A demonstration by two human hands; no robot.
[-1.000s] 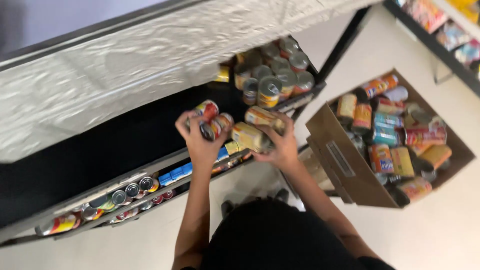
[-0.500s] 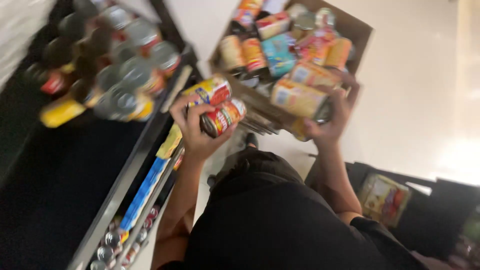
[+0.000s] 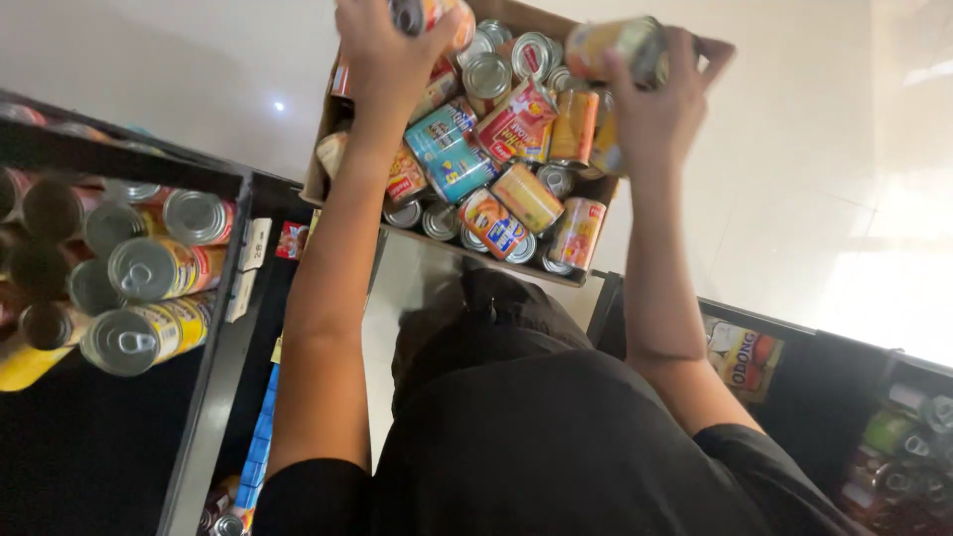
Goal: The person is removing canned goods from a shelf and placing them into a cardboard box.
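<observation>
My left hand (image 3: 382,45) reaches over the cardboard box (image 3: 320,177) at the top of the view and grips a can (image 3: 432,15) with a red and orange label. My right hand (image 3: 655,94) is over the box's right side, closed around a yellow can (image 3: 620,45). The box is packed with several cans lying and standing in a jumble, among them a light blue can (image 3: 452,151) and a red one (image 3: 516,121). Both my forearms stretch up from my dark shirt at the bottom.
A black shelf (image 3: 213,337) at the left holds several cans (image 3: 149,268) lying on their sides. Lower shelf levels carry small tins (image 3: 226,521) and blue packets. More packaged goods (image 3: 745,352) sit on a dark shelf at the right. Pale floor surrounds the box.
I have turned from the shelf to the box. Both hands have moved up over the box; the left still holds a can, and the right has come off the box edge and grips a yellow can.
</observation>
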